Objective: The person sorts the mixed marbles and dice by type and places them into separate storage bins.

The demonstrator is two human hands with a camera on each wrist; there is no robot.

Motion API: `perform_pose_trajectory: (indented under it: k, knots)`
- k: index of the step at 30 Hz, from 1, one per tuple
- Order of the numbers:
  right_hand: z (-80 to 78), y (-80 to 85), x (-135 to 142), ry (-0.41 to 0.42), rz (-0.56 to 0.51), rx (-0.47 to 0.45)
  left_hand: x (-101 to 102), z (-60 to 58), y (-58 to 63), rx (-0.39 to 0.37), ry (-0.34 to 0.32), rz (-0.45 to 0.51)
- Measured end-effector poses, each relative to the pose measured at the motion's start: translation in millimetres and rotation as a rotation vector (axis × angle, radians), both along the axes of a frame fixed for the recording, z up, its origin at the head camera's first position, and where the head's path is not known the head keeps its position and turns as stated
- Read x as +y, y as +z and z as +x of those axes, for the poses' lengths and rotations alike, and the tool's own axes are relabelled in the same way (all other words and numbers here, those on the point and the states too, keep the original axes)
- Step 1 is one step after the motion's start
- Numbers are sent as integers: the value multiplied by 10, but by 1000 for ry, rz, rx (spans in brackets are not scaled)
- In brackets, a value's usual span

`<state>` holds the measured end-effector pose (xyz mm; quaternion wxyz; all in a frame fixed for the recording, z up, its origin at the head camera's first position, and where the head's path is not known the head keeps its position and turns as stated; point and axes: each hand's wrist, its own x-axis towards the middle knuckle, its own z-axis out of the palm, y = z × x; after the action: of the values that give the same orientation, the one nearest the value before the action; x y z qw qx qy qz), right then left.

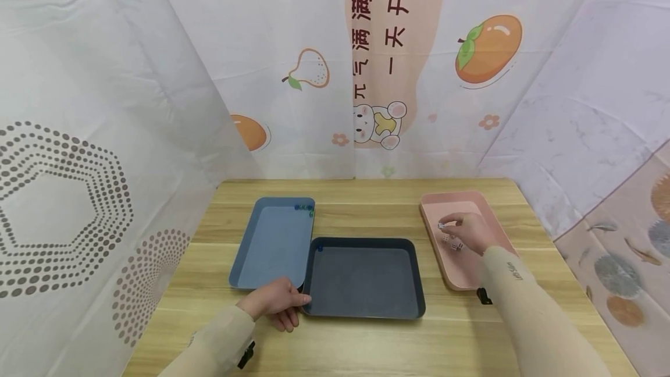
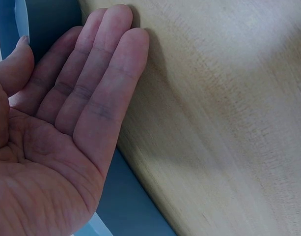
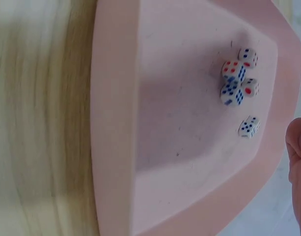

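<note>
My right hand (image 1: pixel 469 230) is over the pink tray (image 1: pixel 484 278) and pinches a small white die (image 1: pixel 441 226) between thumb and fingertips. Several more white dice (image 3: pixel 232 93) with blue and red dots lie on that tray's floor, most clustered, one a little apart. Only part of the hand shows at the edge of the right wrist view. My left hand (image 1: pixel 280 301) grips the front left corner of the dark grey tray (image 1: pixel 366 315), thumb over the rim and forefinger along the outer wall; its other fingers (image 2: pixel 111 83) extend beside it.
Left of the dark tray stands a blue tray (image 1: pixel 272 249), with several tiny blue and green pieces (image 1: pixel 305 207) in its far right corner. One small blue piece (image 1: pixel 320 248) sits in the dark tray's far left corner. Printed curtains (image 1: pixel 314 150) hang behind the wooden table (image 1: pixel 366 214).
</note>
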<state>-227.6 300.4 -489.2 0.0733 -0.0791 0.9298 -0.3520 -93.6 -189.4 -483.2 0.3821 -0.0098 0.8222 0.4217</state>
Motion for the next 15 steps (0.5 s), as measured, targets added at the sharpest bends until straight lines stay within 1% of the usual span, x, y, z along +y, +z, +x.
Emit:
perform_pose_trajectory:
  k: [2, 8, 10, 15]
  knots:
    - [-2, -3, 41, -4, 4, -17, 6, -1, 10, -2, 2, -3]
    - [22, -32, 147, -20, 30, -7, 11, -1, 18, 0, -1, -7]
    - [36, -42, 179, -33, 32, 3, 9, -1, 14, 2, -4, -7]
    - [65, -70, 240, -44, 54, 59, 3, -3, 1, 8, -11, -8]
